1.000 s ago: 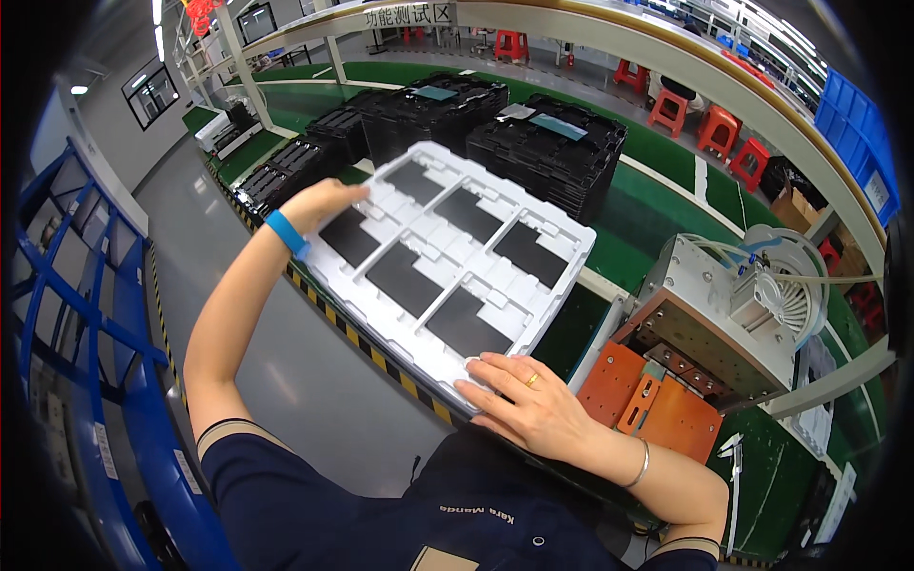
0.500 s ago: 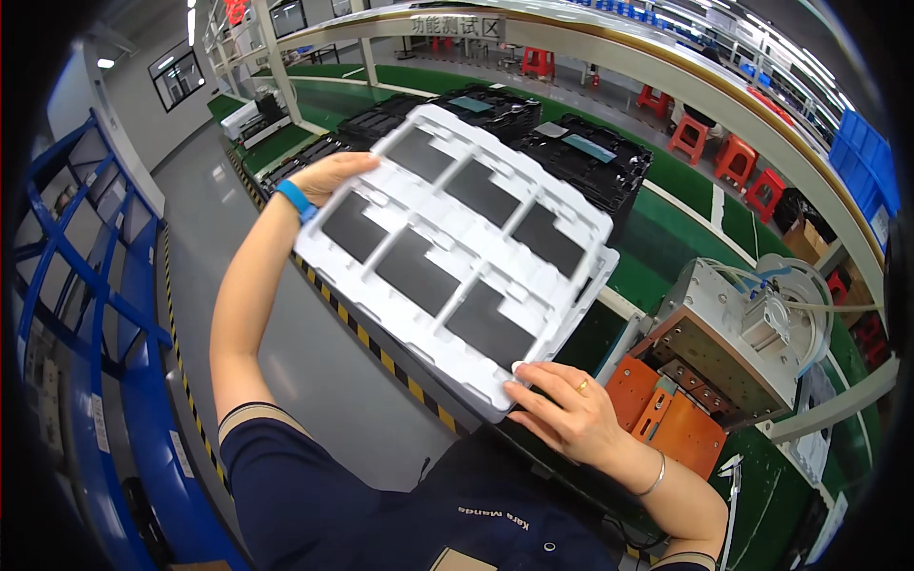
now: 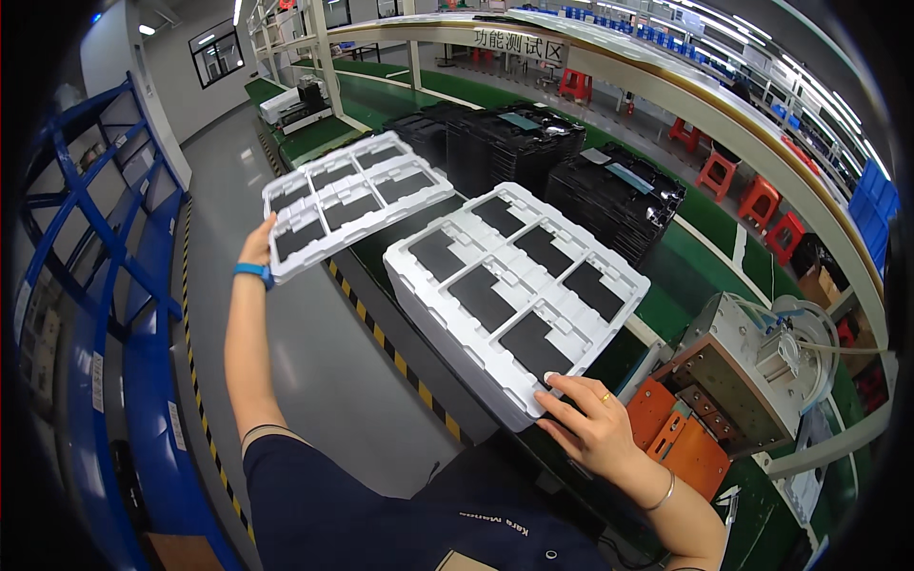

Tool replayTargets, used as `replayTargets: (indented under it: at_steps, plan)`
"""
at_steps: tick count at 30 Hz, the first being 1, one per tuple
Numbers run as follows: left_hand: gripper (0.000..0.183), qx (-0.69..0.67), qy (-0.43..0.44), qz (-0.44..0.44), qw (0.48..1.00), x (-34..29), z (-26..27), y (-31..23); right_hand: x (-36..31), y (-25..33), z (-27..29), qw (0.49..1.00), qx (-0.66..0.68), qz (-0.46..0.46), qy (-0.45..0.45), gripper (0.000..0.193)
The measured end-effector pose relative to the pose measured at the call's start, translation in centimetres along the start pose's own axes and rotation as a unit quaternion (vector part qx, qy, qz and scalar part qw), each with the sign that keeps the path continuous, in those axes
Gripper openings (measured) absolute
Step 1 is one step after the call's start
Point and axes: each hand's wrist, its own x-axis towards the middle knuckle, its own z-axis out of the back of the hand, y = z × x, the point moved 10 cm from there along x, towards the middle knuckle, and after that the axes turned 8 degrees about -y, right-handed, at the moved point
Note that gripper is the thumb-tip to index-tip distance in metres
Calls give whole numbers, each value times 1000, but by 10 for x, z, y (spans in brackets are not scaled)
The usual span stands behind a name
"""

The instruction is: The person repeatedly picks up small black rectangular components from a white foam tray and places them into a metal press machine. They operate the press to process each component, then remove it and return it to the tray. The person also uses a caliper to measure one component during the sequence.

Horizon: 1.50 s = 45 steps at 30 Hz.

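White tray (image 3: 365,179), head view: it's off the left hand's fingertips, extending beyond and to the right of that hand, partly over the floor (image 3: 324,381), partly over the desk (image 3: 682,274). Left hand (image 3: 256,247) is grasping it by one short rim only; fingers underneath are hidden. Far edge touching the desk or clear of it, can't tell. Right hand (image 3: 592,423) has its fingertips on the near corner of the tray stack (image 3: 522,278); pinching or just steadying, can't tell. Stack sits between the hands, apart from the loose tray; black stacks (image 3: 617,195) are beyond it, orange fixture (image 3: 678,445) just right of the right hand. Handling, my read: thin moulded plastic, light, semi-stiff, fairly slick. One-rim hold probably lets the far side sag or twist. Dark pieces in the six pockets, or just dark openings, can't tell; if loaded, keep it level. Best grip: both short rims, thumbs on top, fingers under, off the pockets. Thin pocket walls likely crack or dent if squeezed.
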Motion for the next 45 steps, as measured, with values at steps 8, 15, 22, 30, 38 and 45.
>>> replayTargets:
  at_steps: [8, 15, 22, 30, 38, 45]
  plan:
    - [39, -96, -54, 1, 994, -4, -25, 122, -2, -5, -2, 1000, 0, -11, 10, 32]
    - [38, -124, -56, -30, 990, 15, -51, 184, -2, -7, -3, 1000, 5, -21, 13, 37]
    - [71, 437, -235, -28, 868, -1, -61, 174, 3, -11, 6, 999, -35, -21, 13, 37]
    - [69, 580, -336, -294, 682, -65, -126, 34, 40, -96, 48, 963, -203, -171, -55, 31]
    - [12, 371, 338, -589, 633, -227, -459, 12, 44, -185, -1, 884, -318, -327, 100, 51]
    - [27, 408, 378, -640, 530, -216, -511, 71, 39, -214, -6, 859, -214, -447, 129, 63]
